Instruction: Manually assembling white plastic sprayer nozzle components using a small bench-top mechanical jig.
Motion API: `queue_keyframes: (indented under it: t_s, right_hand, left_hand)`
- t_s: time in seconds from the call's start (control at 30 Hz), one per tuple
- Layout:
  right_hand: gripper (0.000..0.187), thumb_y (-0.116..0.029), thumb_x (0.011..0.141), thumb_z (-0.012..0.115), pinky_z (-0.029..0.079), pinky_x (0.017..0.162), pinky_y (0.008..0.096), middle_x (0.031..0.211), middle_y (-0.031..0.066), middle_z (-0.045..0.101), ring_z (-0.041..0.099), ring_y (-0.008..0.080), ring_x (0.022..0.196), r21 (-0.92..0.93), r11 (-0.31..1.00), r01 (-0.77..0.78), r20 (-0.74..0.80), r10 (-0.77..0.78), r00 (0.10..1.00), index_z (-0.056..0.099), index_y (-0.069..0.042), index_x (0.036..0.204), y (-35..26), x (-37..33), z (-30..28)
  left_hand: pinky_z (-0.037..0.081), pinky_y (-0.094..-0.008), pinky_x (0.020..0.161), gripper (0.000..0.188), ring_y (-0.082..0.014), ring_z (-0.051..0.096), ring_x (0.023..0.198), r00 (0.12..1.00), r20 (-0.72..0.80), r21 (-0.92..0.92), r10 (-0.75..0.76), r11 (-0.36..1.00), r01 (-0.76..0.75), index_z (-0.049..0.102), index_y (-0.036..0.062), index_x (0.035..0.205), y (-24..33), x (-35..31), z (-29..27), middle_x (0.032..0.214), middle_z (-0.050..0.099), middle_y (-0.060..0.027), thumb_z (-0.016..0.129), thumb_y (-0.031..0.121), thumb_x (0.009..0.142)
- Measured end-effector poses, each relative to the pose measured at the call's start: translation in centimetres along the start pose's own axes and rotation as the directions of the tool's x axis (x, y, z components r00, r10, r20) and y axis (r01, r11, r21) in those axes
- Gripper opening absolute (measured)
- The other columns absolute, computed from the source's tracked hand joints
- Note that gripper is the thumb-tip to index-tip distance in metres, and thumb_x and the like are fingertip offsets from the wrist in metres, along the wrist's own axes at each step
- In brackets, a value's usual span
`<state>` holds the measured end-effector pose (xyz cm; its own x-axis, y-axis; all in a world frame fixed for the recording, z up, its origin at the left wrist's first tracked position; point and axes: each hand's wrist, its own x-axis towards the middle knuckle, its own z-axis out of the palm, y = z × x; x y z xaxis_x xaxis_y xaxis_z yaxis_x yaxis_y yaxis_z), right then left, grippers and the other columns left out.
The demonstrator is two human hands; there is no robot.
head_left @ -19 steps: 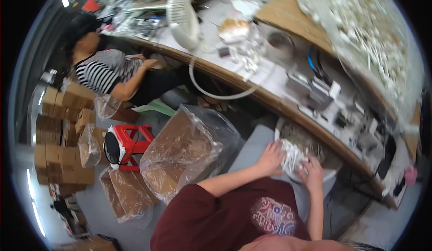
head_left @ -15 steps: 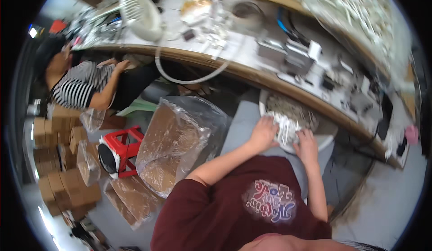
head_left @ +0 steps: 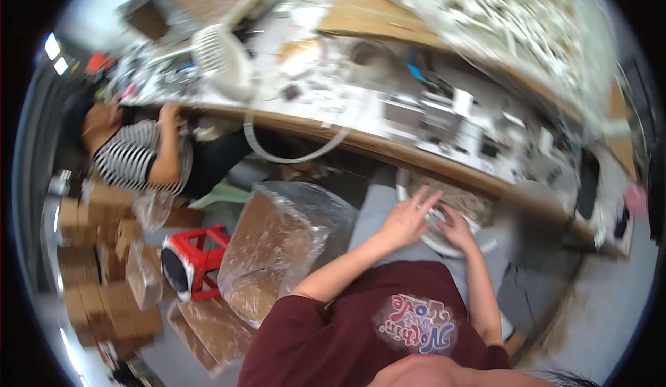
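Observation:
I sit in a maroon shirt with a round white basin (head_left: 404, 191) of small pale parts on my lap, under the edge of the workbench. My left hand (head_left: 404, 222) lies over the basin's near rim with its fingers spread. Close beside it, my right hand (head_left: 458, 230) reaches into the same basin with curled fingers. A small pale object (head_left: 437, 215) shows between the two hands. The frame is blurred, so I cannot tell whether the right hand grips it.
A cardboard box wrapped in clear plastic (head_left: 277, 248) stands by my left knee, with a red stool (head_left: 198, 265) beyond it. A person in a striped shirt (head_left: 142, 161) sits at the long cluttered workbench (head_left: 361, 140), which carries a white fan (head_left: 220, 57). Stacked cartons (head_left: 90, 255) line the left.
Both hands held a crinkly pale packet over the basin before. Now the left hand's fingers are spread flat on the basin. My head has turned, shifting the whole view.

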<state>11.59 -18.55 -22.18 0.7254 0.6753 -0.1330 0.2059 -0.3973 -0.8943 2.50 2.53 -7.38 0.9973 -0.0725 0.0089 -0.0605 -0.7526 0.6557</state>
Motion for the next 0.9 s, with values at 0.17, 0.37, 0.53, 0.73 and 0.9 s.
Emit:
queue_keyframes:
  t_s: [0.17,0.37,0.53,0.73,0.9]
  right_hand:
    - [0.039,-0.023,0.087,0.072,0.051,0.086,0.0296,0.1,0.0105,0.071,0.066,0.0166,0.093,0.093,0.969,-0.228,0.018,0.227,0.974,0.067,-0.005,0.121,-2.4,-1.8,-1.6]
    - [0.038,-0.027,0.086,0.072,0.051,0.089,0.0396,0.106,0.0189,0.069,0.067,0.034,0.099,-0.188,0.982,0.037,0.116,-0.015,0.993,0.067,-0.002,0.114,-7.6,-4.4,1.2]
    - [0.04,-0.023,0.081,0.075,0.052,0.085,0.0423,0.107,0.0183,0.069,0.067,0.034,0.099,-0.25,0.966,0.067,0.137,-0.033,0.99,0.066,-0.003,0.114,-6.1,-4.6,2.1]
    - [0.025,-0.016,0.079,0.072,0.054,0.081,0.0389,0.101,0.0165,0.072,0.069,0.0333,0.097,-0.195,0.97,0.142,0.06,-0.132,0.989,0.072,-0.005,0.102,-4.6,-5.9,1.2]
    - [0.027,-0.015,0.08,0.068,0.053,0.083,0.0391,0.105,0.0181,0.072,0.068,0.0348,0.098,-0.271,0.961,0.05,0.088,-0.027,0.996,0.073,-0.004,0.104,-5.2,-5.4,1.6]
  left_hand:
    - [0.052,-0.0359,0.085,0.045,-0.0244,0.062,0.099,0.541,-0.838,-0.094,0.073,0.957,-0.276,0.046,0.0006,0.133,4.9,-2.0,-20.0,0.126,0.059,-0.0179,0.063,0.006,0.091]
    - [0.048,-0.0297,0.067,0.025,-0.0171,0.058,0.075,0.435,-0.86,0.107,0.266,0.928,-0.356,0.061,0.0002,0.108,7.1,-2.7,-19.1,0.103,0.061,-0.0117,0.06,-0.007,0.083]
    - [0.052,-0.0404,0.071,0.03,-0.0278,0.066,0.081,0.865,-0.354,0.044,0.356,0.93,-0.365,0.067,0.0096,0.107,4.6,-2.9,-2.4,0.088,0.067,-0.0065,0.069,0.014,0.078]
    - [0.051,-0.0447,0.079,0.022,-0.03,0.066,0.089,0.935,0.0,0.039,0.355,0.934,-0.355,0.064,0.0075,0.095,3.2,-4.3,4.8,0.091,0.067,-0.0094,0.068,0.02,0.078]
    - [0.053,-0.0464,0.071,0.026,-0.0337,0.068,0.08,0.918,-0.012,0.061,0.396,0.917,-0.394,0.064,0.0059,0.097,0.7,-5.2,8.2,0.084,0.067,-0.013,0.068,0.019,0.074]
